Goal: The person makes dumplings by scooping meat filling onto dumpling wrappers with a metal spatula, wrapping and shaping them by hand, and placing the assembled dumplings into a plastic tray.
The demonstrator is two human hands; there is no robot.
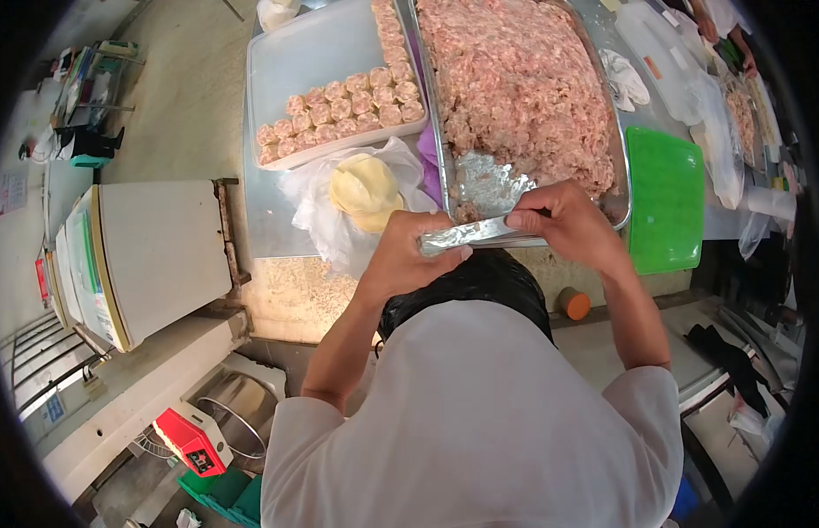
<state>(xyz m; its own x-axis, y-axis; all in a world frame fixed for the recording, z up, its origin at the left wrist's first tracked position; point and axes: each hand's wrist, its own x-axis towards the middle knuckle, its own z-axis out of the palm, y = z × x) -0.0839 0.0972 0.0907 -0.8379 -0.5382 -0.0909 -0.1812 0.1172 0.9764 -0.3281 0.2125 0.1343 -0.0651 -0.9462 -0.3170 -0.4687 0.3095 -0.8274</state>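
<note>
My right hand grips one end of a flat, shiny metal spatula, with a dark bit, perhaps its handle, showing by the fingers. The other end of the blade lies between the thumb and curled fingers of my left hand. Both hands are at the near edge of a metal tray heaped with pink minced meat. Left of the tray, a stack of round yellow dumpling wrappers rests on a white plastic bag. Beyond it, rows of open-topped dumplings sit in a translucent plastic tray.
A green plastic board or lid is right of the meat tray. Purple cloth lies between the trays, and a crumpled white cloth lies behind. Another person's hands are at the far right. A white cabinet stands left.
</note>
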